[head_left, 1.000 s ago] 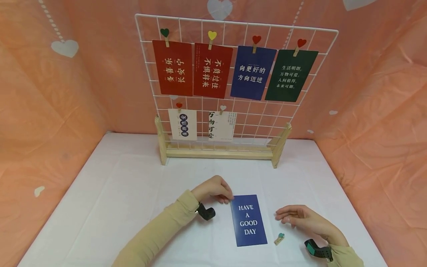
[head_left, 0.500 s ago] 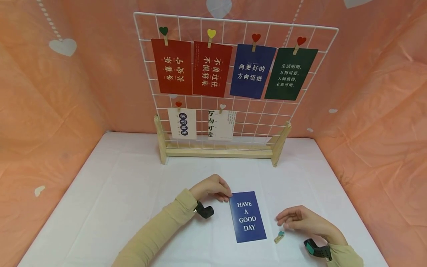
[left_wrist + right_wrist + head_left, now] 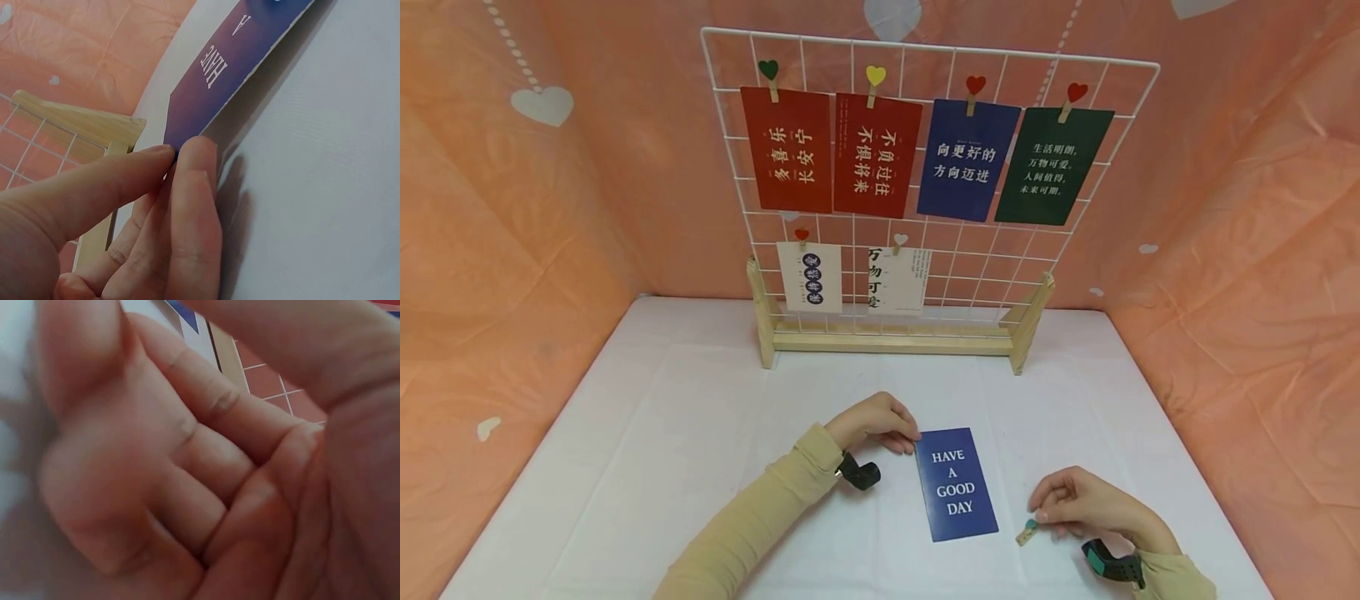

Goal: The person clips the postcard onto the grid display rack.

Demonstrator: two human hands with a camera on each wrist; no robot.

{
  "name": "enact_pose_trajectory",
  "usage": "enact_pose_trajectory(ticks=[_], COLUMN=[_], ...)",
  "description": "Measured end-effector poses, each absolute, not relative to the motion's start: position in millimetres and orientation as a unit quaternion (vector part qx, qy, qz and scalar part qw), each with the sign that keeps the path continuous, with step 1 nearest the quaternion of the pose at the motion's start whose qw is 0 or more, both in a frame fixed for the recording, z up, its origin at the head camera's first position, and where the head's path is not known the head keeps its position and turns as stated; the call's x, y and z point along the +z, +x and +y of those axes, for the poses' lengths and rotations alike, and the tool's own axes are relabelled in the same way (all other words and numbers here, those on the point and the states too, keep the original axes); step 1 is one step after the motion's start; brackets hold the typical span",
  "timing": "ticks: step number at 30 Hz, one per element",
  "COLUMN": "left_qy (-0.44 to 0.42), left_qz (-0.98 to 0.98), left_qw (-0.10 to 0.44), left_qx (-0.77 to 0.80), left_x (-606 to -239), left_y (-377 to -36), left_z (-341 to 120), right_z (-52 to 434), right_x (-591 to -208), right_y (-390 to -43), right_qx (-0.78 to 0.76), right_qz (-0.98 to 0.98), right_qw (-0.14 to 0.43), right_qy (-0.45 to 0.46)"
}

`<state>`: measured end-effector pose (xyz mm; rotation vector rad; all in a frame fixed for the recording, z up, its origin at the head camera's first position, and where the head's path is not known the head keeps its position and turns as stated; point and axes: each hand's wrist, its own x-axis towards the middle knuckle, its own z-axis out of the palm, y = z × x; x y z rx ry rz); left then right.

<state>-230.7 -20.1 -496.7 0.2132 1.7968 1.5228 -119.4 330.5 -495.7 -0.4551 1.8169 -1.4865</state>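
Blue card (image 3: 956, 485) flat on white table (image 3: 662, 433), long axis front-to-back. L hand (image 3: 877, 422) pinches far-left corner; R hand (image 3: 1073, 507), curled, pinches small clip (image 3: 1027, 532) just right of card.

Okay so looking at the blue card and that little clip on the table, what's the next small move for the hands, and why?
Probably lift the clip off the table: the right hand pinches its heart end, but it seems to lie flat. The left hand already pinches the blue card by a corner, slightly raised in the left wrist view.
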Motion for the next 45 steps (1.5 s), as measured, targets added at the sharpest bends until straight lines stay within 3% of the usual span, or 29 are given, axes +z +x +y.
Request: enact_pose_trajectory(ticks=[9,26,45], left_qy=[0.082,0.085,0.064], left_qz=[0.705,0.697,0.671], left_qw=[0.377,0.371,0.384], left_qx=[0.595,0.608,0.631], left_x=[-497.9,-500.5,-497.9], left_y=[-231.5,-229.8,-230.8], left_z=[-20.2,-20.7,-22.1], right_z=[324.7,318.0,318.0], right_x=[-499.5,-497.8,-492.7], right_y=[-120.1,-123.0,-132.0], right_qx=[-0.618,-0.603,-0.603], right_qz=[0.654,0.669,0.707], right_qw=[0.4,0.393,0.333], right_qy=[-0.175,-0.186,-0.164])
